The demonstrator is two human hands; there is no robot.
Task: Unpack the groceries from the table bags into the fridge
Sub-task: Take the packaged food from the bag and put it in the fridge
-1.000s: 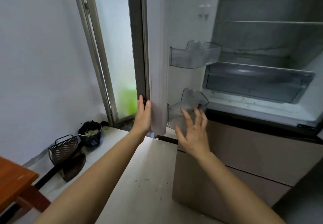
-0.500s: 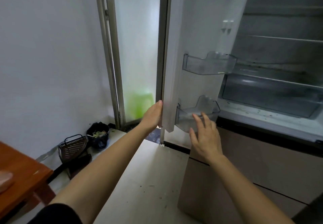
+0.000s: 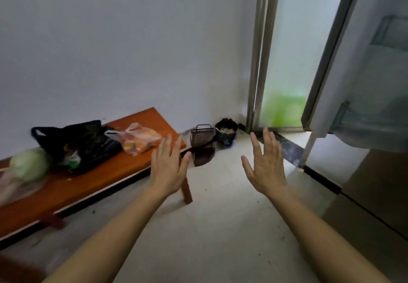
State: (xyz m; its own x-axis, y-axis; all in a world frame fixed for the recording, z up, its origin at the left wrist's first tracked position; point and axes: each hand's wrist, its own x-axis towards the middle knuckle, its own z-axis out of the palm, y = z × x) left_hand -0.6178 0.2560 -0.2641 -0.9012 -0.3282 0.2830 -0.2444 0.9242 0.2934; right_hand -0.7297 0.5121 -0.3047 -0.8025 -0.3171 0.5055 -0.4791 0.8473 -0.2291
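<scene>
A low orange-brown wooden table [image 3: 92, 179] stands along the wall at left. On it lie a black plastic bag [image 3: 81, 145], a clear bag of orange produce [image 3: 139, 140] and a pale green cabbage [image 3: 29, 164] in a thin bag at the far left. The fridge door [image 3: 362, 66] stands open at the right edge, with clear door bins on its inside. My left hand [image 3: 169, 168] hovers with straight fingers just off the table's right end, holding nothing. My right hand [image 3: 266, 163] is raised over the floor, fingers spread and empty.
A brown dustpan [image 3: 203, 148] and a dark bin of scraps [image 3: 226, 130] sit on the floor in the corner. A frosted glass door [image 3: 287, 62] in a metal frame is behind them. Pale tiled floor [image 3: 220, 227] lies between table and fridge.
My view has swung left from the fridge to the table. My left hand has let go of the fridge door's edge, and both hands have pulled back, open in the air.
</scene>
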